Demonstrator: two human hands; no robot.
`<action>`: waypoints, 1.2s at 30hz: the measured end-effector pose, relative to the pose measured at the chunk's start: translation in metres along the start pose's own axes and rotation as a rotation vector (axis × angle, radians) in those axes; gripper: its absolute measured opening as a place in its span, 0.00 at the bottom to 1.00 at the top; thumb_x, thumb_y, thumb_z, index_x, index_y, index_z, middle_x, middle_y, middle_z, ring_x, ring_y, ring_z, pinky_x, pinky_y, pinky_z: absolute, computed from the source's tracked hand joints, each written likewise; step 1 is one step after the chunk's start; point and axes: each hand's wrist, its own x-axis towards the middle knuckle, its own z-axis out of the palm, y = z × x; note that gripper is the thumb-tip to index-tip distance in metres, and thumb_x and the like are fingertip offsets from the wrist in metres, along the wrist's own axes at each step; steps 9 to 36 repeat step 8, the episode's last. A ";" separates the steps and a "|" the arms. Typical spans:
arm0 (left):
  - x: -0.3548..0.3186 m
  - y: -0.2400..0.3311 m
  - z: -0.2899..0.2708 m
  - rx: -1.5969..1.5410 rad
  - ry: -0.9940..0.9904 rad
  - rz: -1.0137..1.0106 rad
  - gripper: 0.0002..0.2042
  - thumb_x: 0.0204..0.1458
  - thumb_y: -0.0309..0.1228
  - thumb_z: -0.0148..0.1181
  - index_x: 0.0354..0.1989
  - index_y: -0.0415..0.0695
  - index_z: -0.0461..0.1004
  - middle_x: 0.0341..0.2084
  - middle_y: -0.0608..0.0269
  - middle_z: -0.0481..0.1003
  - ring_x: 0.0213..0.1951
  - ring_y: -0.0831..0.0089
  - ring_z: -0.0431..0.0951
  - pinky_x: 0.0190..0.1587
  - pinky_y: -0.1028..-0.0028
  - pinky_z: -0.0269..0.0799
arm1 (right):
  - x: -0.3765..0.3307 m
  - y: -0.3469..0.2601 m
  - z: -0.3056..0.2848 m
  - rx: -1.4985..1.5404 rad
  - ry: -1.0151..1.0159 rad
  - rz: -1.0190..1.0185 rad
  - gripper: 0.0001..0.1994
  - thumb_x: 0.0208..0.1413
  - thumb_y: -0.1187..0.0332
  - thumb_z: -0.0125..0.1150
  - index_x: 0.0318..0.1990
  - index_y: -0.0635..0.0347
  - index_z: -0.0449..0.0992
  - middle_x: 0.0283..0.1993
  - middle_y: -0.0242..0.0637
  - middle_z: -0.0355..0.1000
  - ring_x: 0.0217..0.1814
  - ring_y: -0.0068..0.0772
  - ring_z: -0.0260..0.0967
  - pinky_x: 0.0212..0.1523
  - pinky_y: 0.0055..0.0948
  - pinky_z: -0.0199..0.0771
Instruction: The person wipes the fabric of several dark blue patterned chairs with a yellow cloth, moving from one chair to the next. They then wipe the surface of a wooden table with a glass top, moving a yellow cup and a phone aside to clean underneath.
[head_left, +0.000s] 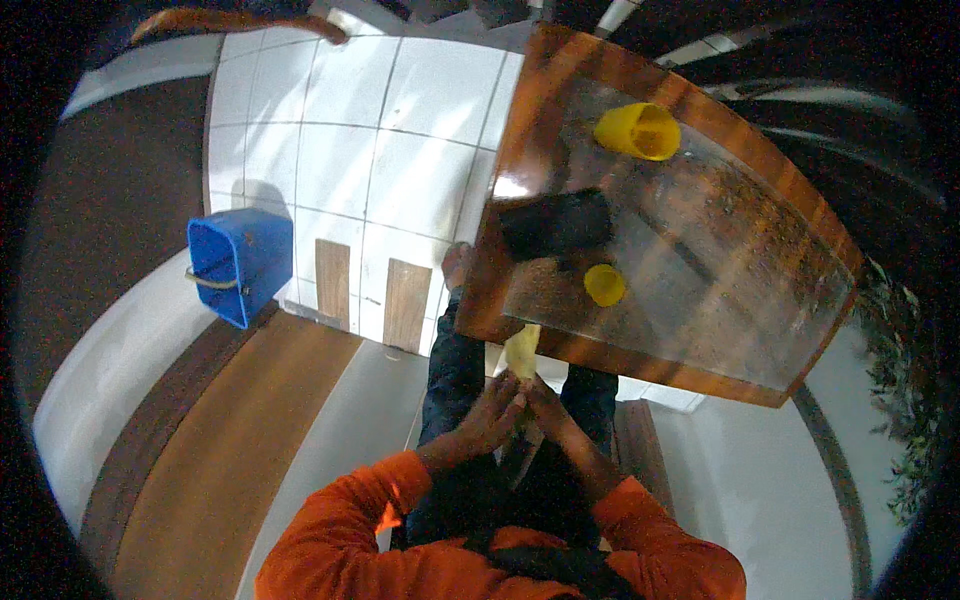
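At far left, on the white tiles, stands a blue bucket (243, 262) with its handle folded against its side — well apart from us and from anything we touch. Moving right, our legs reach toward the near edge of a wooden table (520, 130) with a glass top. Just below that edge our left hand (490, 412) and right hand (545, 400) meet, fingers closed together on a pale yellow cloth (522, 350) that rises between them up to the table's rim. Whether each hand grips it firmly or only pinches it, we cannot tell; the hands overlap and the fingers blur.

On the glass, just past the cloth, sits a small yellow cup (604, 285), beside a black object (556, 224) whose kind we cannot make out. Farther right and back, a larger yellow cup (640, 131) lies on its side, mouth toward us.

We judge the risks to be these: the cloth, swept across the glass, could catch the small cup and push it off the near edge — it stands close to the rim. The tipped cup could roll if the table is jolted. The glass looks speckled, and gritty specks dragged under the cloth might scratch it.
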 end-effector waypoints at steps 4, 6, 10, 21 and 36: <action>0.021 0.028 0.031 -0.357 -0.065 -0.243 0.24 0.63 0.43 0.46 0.59 0.36 0.61 0.56 0.48 0.65 0.55 0.62 0.68 0.54 0.64 0.66 | -0.037 -0.101 -0.044 0.096 0.053 0.236 0.26 0.59 0.51 0.55 0.56 0.62 0.66 0.48 0.39 0.73 0.45 0.33 0.72 0.46 0.34 0.74; 0.044 0.040 0.026 -0.297 -0.209 -0.229 0.26 0.63 0.46 0.45 0.59 0.36 0.62 0.53 0.53 0.68 0.53 0.67 0.69 0.53 0.65 0.67 | -0.049 -0.098 -0.076 0.493 0.265 0.257 0.25 0.60 0.51 0.53 0.55 0.62 0.67 0.47 0.39 0.73 0.44 0.34 0.72 0.46 0.34 0.75; 0.070 0.041 0.013 -0.013 -0.005 -0.268 0.23 0.59 0.42 0.54 0.55 0.35 0.67 0.39 0.54 0.76 0.43 0.65 0.75 0.48 0.67 0.70 | -0.053 -0.094 -0.107 0.645 0.292 0.193 0.26 0.56 0.47 0.56 0.53 0.59 0.67 0.47 0.40 0.71 0.40 0.36 0.71 0.41 0.40 0.75; 0.070 0.041 0.013 -0.013 -0.005 -0.268 0.23 0.59 0.42 0.54 0.55 0.35 0.67 0.39 0.54 0.76 0.43 0.65 0.75 0.48 0.67 0.70 | -0.053 -0.094 -0.107 0.645 0.292 0.193 0.26 0.56 0.47 0.56 0.53 0.59 0.67 0.47 0.40 0.71 0.40 0.36 0.71 0.41 0.40 0.75; 0.070 0.041 0.013 -0.013 -0.005 -0.268 0.23 0.59 0.42 0.54 0.55 0.35 0.67 0.39 0.54 0.76 0.43 0.65 0.75 0.48 0.67 0.70 | -0.053 -0.094 -0.107 0.645 0.292 0.193 0.26 0.56 0.47 0.56 0.53 0.59 0.67 0.47 0.40 0.71 0.40 0.36 0.71 0.41 0.40 0.75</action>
